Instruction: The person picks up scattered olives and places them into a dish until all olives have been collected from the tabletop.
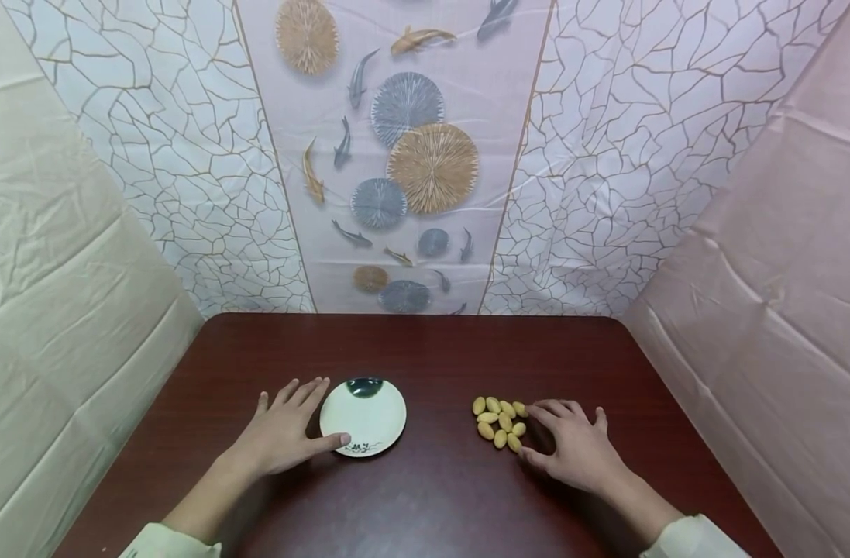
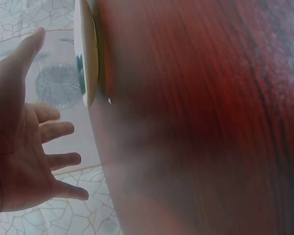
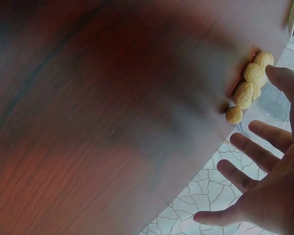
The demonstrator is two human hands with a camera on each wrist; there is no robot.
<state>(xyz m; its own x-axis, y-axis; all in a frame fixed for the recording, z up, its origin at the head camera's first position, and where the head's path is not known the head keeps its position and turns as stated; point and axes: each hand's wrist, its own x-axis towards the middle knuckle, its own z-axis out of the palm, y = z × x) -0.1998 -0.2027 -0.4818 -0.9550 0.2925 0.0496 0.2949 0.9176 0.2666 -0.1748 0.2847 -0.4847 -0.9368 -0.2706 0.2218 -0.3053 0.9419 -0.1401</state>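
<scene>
A small white saucer point(image 1: 363, 422) with a dark green patch at its far rim and a small dark drawing at its near rim lies left of the middle. My left hand point(image 1: 285, 434) is beside it with fingers apart, its thumb over the near-left rim; the left wrist view shows nothing in the palm. To the right, several small yellow oval pieces point(image 1: 504, 423), wrinkled like dried fruit in the right wrist view, lie in a loose cluster. My right hand point(image 1: 578, 446) spreads at their right side, index finger and thumb close to the outer ones. Whether they touch, I cannot tell.
Everything lies on a dark red-brown wooden table point(image 1: 425, 496) with rounded far corners. Behind it hangs a patterned cloth point(image 1: 411, 248) with fish and round leaf shapes. Pale creased cloth walls point(image 1: 780, 310) stand along both sides.
</scene>
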